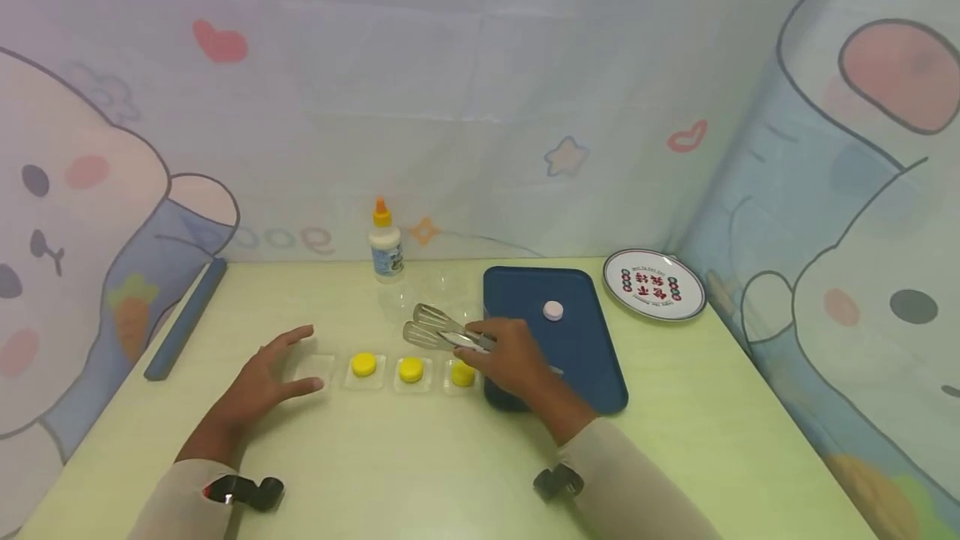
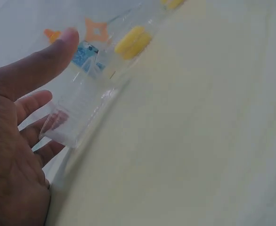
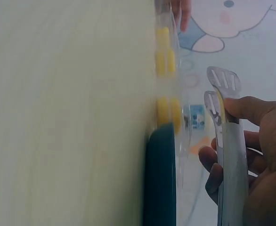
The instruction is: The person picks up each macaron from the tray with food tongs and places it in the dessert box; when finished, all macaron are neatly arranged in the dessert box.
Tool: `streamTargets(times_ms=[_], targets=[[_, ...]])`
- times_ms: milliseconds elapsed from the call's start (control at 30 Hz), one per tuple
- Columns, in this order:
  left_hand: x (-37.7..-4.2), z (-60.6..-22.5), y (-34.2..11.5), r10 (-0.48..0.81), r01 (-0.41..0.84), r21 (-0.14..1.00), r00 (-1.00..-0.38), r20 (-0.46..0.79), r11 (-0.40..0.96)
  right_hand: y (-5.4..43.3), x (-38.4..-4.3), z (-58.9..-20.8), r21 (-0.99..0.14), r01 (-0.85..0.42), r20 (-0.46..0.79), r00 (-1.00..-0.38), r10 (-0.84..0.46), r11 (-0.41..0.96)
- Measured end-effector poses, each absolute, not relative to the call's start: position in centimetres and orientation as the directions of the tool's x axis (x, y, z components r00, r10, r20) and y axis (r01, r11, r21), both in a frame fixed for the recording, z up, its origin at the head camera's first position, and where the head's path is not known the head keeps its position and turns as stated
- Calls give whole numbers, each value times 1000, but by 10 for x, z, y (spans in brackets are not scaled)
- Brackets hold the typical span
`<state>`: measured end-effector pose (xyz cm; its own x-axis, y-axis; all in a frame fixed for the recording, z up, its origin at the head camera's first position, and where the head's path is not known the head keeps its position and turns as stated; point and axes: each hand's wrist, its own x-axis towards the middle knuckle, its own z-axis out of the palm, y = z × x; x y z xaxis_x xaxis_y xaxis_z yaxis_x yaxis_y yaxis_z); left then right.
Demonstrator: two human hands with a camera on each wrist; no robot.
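Note:
My right hand [image 1: 510,361] grips a pair of metal tongs [image 3: 233,150], whose two slotted heads stand apart with nothing between them. They hover over the table beside the blue tray [image 1: 555,280]. My left hand [image 1: 258,386] has its thumb and fingers spread around an empty clear plastic box [image 1: 321,367] at the left end of a row. Three yellow macarons sit in the other clear boxes: one on the left [image 1: 363,364], one in the middle [image 1: 411,369] and one on the right [image 1: 462,373], partly under the right hand. A pale pink macaron [image 1: 552,310] lies on the tray.
Behind the row stand a glue-type squeeze bottle [image 1: 387,250] with an orange tip and some clear plastic covers [image 1: 444,280]. A white plate [image 1: 654,284] with red lettering lies at the back right. Along the left edge lies a blue-grey bar [image 1: 186,320].

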<state>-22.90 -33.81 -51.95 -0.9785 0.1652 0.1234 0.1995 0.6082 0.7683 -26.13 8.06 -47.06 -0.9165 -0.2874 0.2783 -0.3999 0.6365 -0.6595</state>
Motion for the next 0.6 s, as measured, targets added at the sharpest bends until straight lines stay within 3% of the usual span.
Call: streamTargets(times_ms=[400,600], targets=[[-227,-518,-343,177,181,771,-980,90,610,125,-270,-477,-742,-311,258,-950,-175,594],[-229,-519,-345,178,193,766,-978,104,613,141,-270,-477,-716,-273,216,-962,-168,642]])
